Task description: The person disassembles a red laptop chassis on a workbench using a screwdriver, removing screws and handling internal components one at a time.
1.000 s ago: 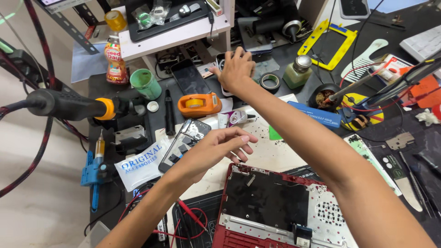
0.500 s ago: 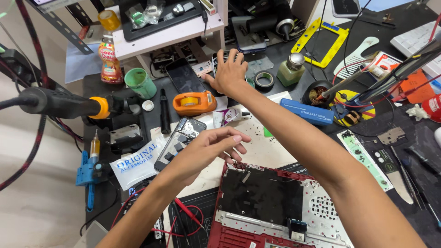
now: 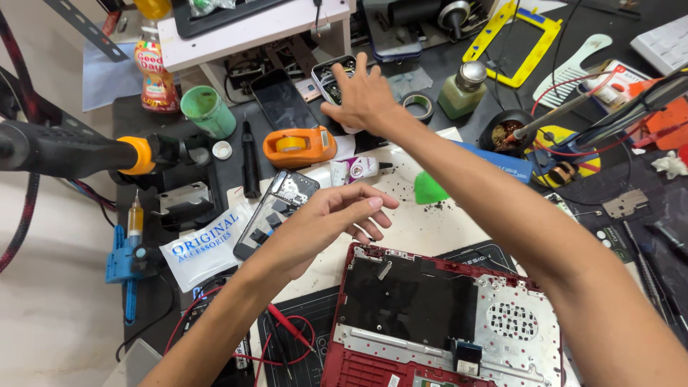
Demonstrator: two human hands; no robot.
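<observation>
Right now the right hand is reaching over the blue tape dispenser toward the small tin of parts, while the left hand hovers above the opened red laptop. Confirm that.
One thing is off: the tape dispenser is orange, not blue, as the head view shows. The rest holds: the right hand reaches toward the small tin of parts, and the left hand hovers above the opened red laptop.

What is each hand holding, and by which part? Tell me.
Nothing that shows. The right hand reaches over the small tin of parts, fingers spread. The left hand hovers half-curled and empty beside the opened phone.
</observation>
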